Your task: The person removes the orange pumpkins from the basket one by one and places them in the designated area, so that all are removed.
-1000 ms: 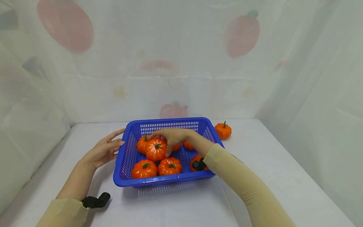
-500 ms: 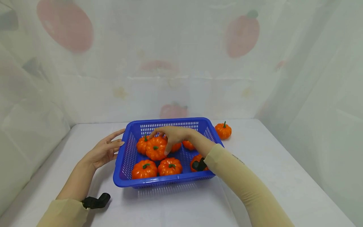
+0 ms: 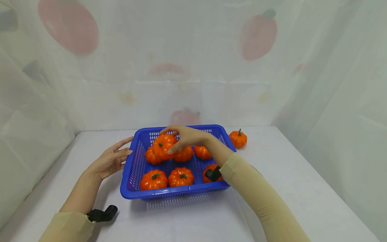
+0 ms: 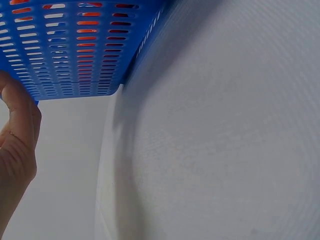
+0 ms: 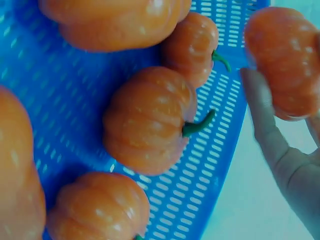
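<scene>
My right hand (image 3: 184, 137) holds one pumpkin (image 3: 163, 146) with the grip clamped on it: thumb on the near side, the other fingers over the top and far side. The pumpkin is lifted above the far left part of the blue basket (image 3: 178, 194), over the other pumpkins there. In the right wrist view the same pumpkin (image 5: 282, 60) sits against my fingers (image 5: 262, 115), and it looks smooth and shiny, so I think it can slip if I press only with the fingertips.

My left hand (image 3: 110, 160) rests with straight, relaxed fingers against the left wall of the basket, on the outside; this grip is apart and holds nothing. It seems useful there, because the light basket may slide on the white bench (image 3: 193, 222) when I pull something out.

To do this step well, I judge that I should raise the pumpkin straight up until it clears the blue rim, not drag it over the neighbours below, which could roll. I would keep the stem (image 3: 160, 144) free and not squeeze it.

One more pumpkin (image 3: 238, 138) stands on the bench just beside the far right corner of the basket, so the path on that side needs some care.
</scene>
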A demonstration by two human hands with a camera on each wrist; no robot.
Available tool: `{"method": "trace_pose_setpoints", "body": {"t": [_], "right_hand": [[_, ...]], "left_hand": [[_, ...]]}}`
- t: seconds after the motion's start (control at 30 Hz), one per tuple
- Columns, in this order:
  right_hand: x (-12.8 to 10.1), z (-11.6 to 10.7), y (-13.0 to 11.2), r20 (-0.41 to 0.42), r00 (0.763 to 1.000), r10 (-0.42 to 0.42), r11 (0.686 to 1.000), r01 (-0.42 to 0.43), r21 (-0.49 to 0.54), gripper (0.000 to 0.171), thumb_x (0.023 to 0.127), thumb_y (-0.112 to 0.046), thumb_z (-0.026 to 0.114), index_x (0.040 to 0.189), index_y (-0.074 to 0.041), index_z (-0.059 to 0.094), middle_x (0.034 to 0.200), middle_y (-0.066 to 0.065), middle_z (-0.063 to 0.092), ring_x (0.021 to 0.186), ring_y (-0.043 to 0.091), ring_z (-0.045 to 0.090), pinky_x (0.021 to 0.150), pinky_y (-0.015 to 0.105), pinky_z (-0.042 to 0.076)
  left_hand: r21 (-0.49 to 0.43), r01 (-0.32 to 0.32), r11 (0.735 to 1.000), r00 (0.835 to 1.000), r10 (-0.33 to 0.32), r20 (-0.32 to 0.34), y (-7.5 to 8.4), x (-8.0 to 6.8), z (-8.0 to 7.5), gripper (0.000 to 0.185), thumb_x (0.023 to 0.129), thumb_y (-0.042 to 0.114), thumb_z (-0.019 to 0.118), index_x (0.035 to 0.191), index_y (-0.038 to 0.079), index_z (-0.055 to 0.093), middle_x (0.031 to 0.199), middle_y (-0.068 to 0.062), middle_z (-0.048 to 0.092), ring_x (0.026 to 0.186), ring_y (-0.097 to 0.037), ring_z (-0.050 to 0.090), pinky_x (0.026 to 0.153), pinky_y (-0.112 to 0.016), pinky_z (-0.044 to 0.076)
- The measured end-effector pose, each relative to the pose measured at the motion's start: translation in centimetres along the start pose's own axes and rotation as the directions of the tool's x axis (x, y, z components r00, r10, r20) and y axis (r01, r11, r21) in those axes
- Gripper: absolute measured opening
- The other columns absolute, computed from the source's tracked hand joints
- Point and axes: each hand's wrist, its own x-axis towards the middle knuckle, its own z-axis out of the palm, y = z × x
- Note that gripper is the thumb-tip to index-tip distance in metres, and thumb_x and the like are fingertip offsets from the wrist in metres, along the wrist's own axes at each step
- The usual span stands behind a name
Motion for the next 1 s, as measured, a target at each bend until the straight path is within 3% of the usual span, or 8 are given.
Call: {"method": "trace_pose_setpoints", "body": {"t": [0.1,0.2,0.3,0.43,0.57,0.77,1.0], "right_hand": [[-0.1,-0.2,-0.2,-0.037,0.999,-0.001,0.995,0.005,0.100,0.072,0.082,-0.023,0.081,0.144,-0.031,0.046,0.144,0.013,0.041,0.087,0.039,0.063,0.090,0.055,0.056],[-0.3,-0.6,-0.5,-0.085,0.996,-0.020,0.988,0.033,0.152,0.071,0.082,-0.018,0.079,0.144,-0.034,0.046,0.149,0.013,0.038,0.084,0.031,0.064,0.090,0.057,0.055],[-0.5,-1.2,-0.6,-0.127,0.991,-0.046,0.980,0.069,0.186,0.071,0.084,-0.014,0.077,0.145,-0.032,0.045,0.154,0.013,0.035,0.102,0.023,0.065,0.091,0.051,0.057],[-1.0,-2.5,-0.7,-0.186,0.981,-0.047,0.965,0.093,0.245,0.071,0.086,-0.011,0.075,0.147,-0.029,0.043,0.154,0.012,0.035,0.122,0.028,0.057,0.094,0.047,0.058],[-1.8,-4.2,-0.8,-0.250,0.968,-0.025,0.948,0.102,0.300,0.073,0.086,-0.007,0.073,0.149,-0.027,0.042,0.152,0.013,0.036,0.126,0.034,0.054,0.093,0.044,0.059],[-3.2,-6.8,-0.4,-0.381,0.925,-0.014,0.951,0.129,0.280,0.072,0.088,-0.008,0.071,0.151,-0.025,0.039,0.147,0.017,0.041,0.117,0.034,0.062,0.093,0.043,0.059],[-4.9,-9.3,0.8,-0.499,0.867,0.021,0.937,0.157,0.312,0.071,0.089,-0.008,0.070,0.151,-0.023,0.037,0.146,0.018,0.041,0.127,0.035,0.057,0.096,0.046,0.056]], "left_hand": [[-0.004,0.006,1.000,1.000,-0.006,-0.005,0.0,-0.1,0.0,0.071,0.103,0.011,0.047,0.160,0.017,0.005,0.112,0.009,0.071,0.095,-0.009,0.074,0.080,-0.030,0.062],[-0.008,0.005,1.000,1.000,-0.005,-0.004,0.0,-0.1,0.0,0.071,0.103,0.011,0.046,0.160,0.017,0.005,0.112,0.009,0.071,0.095,-0.009,0.074,0.081,-0.030,0.062],[-0.010,0.002,1.000,1.000,-0.002,0.000,0.1,-0.1,0.0,0.071,0.103,0.010,0.046,0.160,0.016,0.004,0.112,0.009,0.072,0.094,-0.009,0.074,0.081,-0.030,0.062],[0.000,0.003,1.000,1.000,-0.003,-0.003,0.1,-0.1,0.0,0.071,0.103,0.011,0.046,0.160,0.016,0.004,0.112,0.009,0.071,0.094,-0.009,0.074,0.081,-0.030,0.062],[0.014,0.012,1.000,1.000,-0.012,-0.017,0.1,0.0,0.1,0.071,0.103,0.012,0.047,0.160,0.016,0.006,0.113,0.009,0.071,0.095,-0.009,0.074,0.081,-0.031,0.062],[0.024,0.012,1.000,1.000,-0.012,-0.018,0.0,0.1,0.2,0.072,0.103,0.012,0.049,0.160,0.016,0.006,0.112,0.009,0.071,0.094,-0.008,0.074,0.081,-0.031,0.062],[0.026,0.020,0.999,0.999,-0.019,-0.030,0.1,0.2,0.1,0.072,0.103,0.013,0.049,0.160,0.017,0.007,0.112,0.010,0.070,0.095,-0.008,0.074,0.080,-0.030,0.062]]}}
